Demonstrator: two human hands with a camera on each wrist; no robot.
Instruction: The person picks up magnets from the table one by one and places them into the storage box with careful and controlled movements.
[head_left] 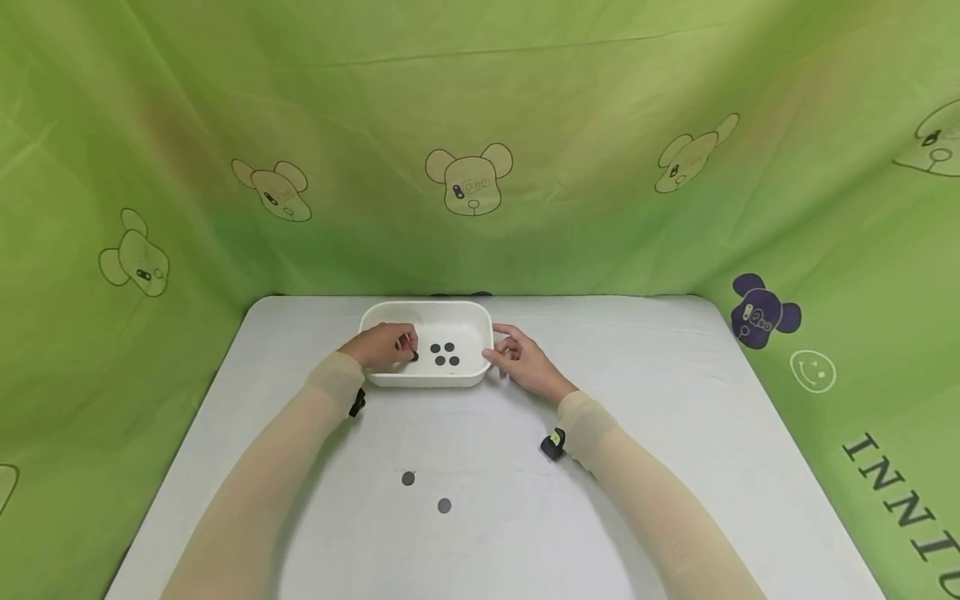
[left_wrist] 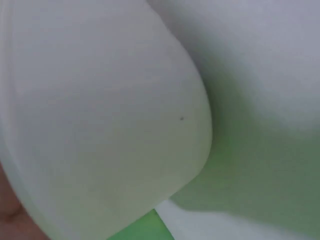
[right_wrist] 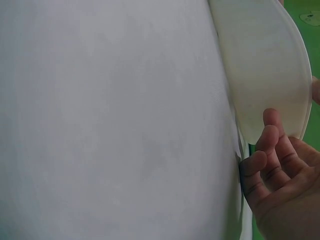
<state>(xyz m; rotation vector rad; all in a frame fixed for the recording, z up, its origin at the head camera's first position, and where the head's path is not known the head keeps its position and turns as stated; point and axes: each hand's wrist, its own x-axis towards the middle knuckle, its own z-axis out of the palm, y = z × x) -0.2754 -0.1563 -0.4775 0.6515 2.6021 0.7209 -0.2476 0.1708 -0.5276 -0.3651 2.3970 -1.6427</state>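
A white rectangular tray [head_left: 427, 381] stands at the far side of the table. My left hand [head_left: 384, 345] reaches over its left end and pinches a small dark disc [head_left: 415, 357] low inside it. Several similar dark round discs [head_left: 440, 361] lie on the tray's floor, right of those fingertips. At the right end, my right hand [head_left: 528, 367] holds the tray, thumb at the rim and fingers along the outer wall. The right wrist view shows those curled fingers [right_wrist: 272, 142] by the tray's wall. Only the tray's outside [left_wrist: 110, 100] and a bit of hand appear in the left wrist view.
Two more dark discs, a left one [head_left: 408, 478] and a right one [head_left: 445, 506], lie on the white tabletop [head_left: 510, 475] nearer to me. Green printed curtains [head_left: 472, 92] enclose the table at the back and sides.
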